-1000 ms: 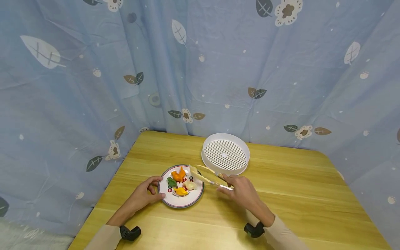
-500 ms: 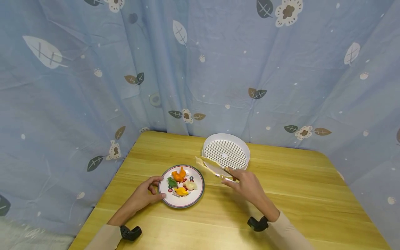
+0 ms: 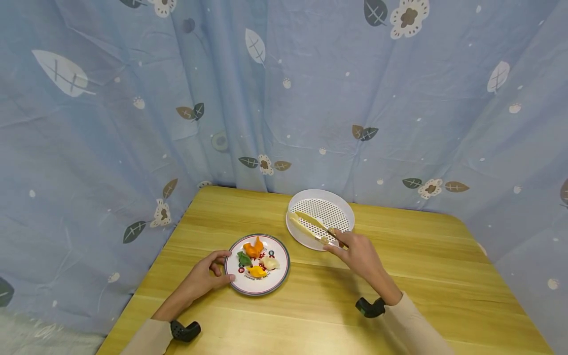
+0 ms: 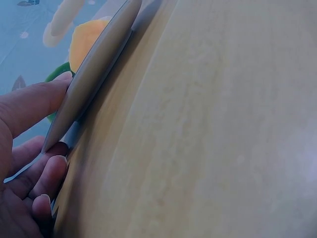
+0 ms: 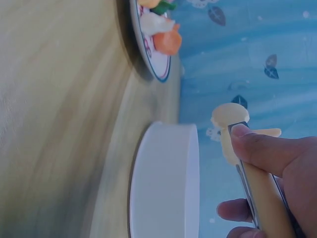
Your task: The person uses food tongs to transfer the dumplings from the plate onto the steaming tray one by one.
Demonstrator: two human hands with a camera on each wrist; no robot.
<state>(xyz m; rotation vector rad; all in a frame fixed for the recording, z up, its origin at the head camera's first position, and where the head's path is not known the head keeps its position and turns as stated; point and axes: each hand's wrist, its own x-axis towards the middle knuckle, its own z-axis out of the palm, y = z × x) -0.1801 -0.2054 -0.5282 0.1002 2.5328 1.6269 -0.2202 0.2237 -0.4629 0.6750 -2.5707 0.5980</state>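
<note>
My left hand (image 3: 201, 276) grips the left rim of a round plate (image 3: 278, 281), white with a dark-edged, red-lined border. In the left wrist view the thumb lies at the rim and curled fingers sit below it. On the plate are dumpling-shaped pieces: orange (image 3: 253, 249), green (image 3: 243, 259), pale cream (image 3: 269, 264) and yellow (image 3: 257, 271). My right hand (image 3: 359, 254) holds tongs (image 3: 306, 229) with cream arms, their tips over the left part of a white round perforated tray (image 3: 318, 194). I cannot tell whether a pale piece sits between the tips.
The wooden table (image 3: 284, 325) runs out to rounded far corners. A blue patterned curtain (image 3: 310, 98) hangs close behind it and along both sides. The tray's raised wall (image 5: 163, 178) stands beside the tongs, to the right of and behind the plate.
My right hand has carried the tongs from over the plate's right edge up and to the right, over the perforated tray. The left hand and the plate have stayed in place.
</note>
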